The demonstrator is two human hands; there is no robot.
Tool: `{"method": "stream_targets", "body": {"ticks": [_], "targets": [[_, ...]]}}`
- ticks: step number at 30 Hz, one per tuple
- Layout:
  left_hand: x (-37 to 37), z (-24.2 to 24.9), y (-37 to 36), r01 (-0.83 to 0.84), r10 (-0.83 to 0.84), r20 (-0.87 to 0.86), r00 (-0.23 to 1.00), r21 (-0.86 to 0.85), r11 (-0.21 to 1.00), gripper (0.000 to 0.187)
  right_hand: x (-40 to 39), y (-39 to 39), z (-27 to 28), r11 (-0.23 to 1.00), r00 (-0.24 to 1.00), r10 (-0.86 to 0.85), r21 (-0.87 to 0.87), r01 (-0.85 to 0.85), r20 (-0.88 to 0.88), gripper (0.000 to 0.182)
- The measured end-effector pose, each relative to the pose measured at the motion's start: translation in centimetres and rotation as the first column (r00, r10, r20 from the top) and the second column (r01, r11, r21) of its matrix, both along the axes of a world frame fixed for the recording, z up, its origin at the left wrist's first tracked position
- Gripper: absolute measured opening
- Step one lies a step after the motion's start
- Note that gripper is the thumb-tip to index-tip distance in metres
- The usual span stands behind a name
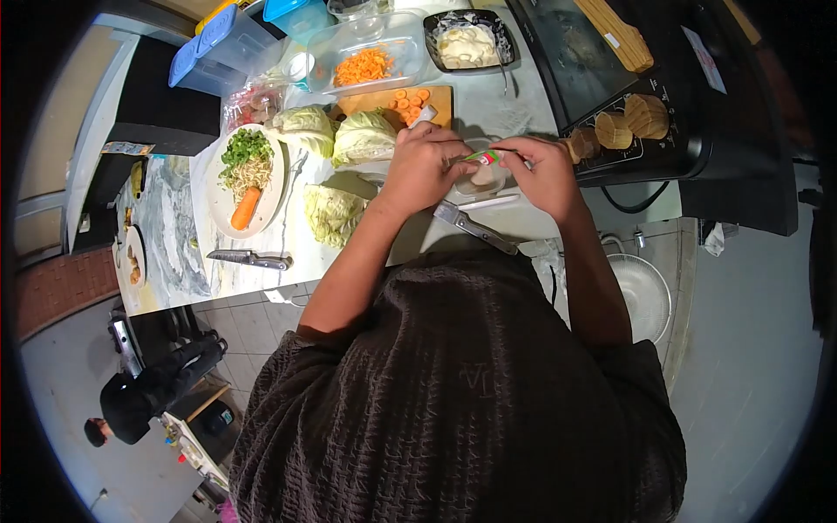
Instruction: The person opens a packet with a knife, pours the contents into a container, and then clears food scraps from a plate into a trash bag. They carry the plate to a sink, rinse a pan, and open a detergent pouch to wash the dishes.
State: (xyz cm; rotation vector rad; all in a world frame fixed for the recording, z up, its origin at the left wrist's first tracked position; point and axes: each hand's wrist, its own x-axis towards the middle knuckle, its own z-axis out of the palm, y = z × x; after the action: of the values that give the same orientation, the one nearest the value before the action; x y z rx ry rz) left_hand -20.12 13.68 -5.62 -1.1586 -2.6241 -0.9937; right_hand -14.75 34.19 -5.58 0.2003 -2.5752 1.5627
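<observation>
Both hands are together at the counter's front edge, around a small green and red packet (484,158). My left hand (423,166) is closed on the packet's left end, and my right hand (542,173) pinches its right end. Under the packet sits a clear plastic container (497,181) with something pale inside, partly hidden by the hands. A peeler or similar tool with a grey handle (475,228) lies just below the hands. Beyond my left hand, orange carrot slices (410,103) rest on a wooden cutting board (443,109); a whitish object there is partly hidden.
Cabbage pieces (364,138) and a plate (272,209) with greens, sprouts and a carrot are at left, near a knife (248,259). Behind stand a container of shredded carrot (364,65) and a black bowl (471,42). An oven (610,113) stands right. Another person (157,392) is lower left.
</observation>
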Motion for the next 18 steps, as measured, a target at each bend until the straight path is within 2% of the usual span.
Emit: {"method": "stream_targets", "body": {"ticks": [3,5,9,11,13,15,18], "targets": [[-0.3,-0.2,-0.3,-0.018,0.018,0.005,1.000,-0.027,0.999,0.011,0.2,-0.1,-0.8,0.996,0.995,-0.021,-0.084,0.029,0.099,0.018],[-0.2,0.1,-0.3,-0.078,0.070,-0.071,0.995,-0.123,0.989,0.016,0.2,0.1,-0.9,0.999,0.997,-0.025,-0.034,0.027,0.080,0.019],[0.3,0.1,-0.1,-0.010,0.009,-0.033,0.999,-0.048,0.999,0.014,0.0,-0.2,-0.2,0.998,0.998,-0.059,0.030,0.058,0.002,0.019],[0.1,0.0,-0.2,-0.146,0.139,-0.054,0.989,-0.152,0.977,0.013,0.2,-0.4,-0.4,1.000,0.999,-0.026,0.006,0.026,0.024,0.018],[0.2,0.6,-0.1,-0.114,0.107,-0.047,0.993,-0.164,0.980,0.013,0.3,-0.3,-0.8,1.000,0.999,0.005,-0.016,-0.004,0.045,0.017],[0.4,0.7,-0.1,-0.086,0.080,-0.038,0.996,-0.178,0.980,0.013,0.0,-0.2,-1.0,0.998,0.998,-0.058,-0.010,0.059,0.019,0.015],[0.2,0.4,-0.2,-0.050,0.049,-0.018,0.999,-0.086,0.995,0.013,0.0,-0.1,-0.6,0.999,1.000,-0.026,0.028,0.026,0.002,0.015]]}}
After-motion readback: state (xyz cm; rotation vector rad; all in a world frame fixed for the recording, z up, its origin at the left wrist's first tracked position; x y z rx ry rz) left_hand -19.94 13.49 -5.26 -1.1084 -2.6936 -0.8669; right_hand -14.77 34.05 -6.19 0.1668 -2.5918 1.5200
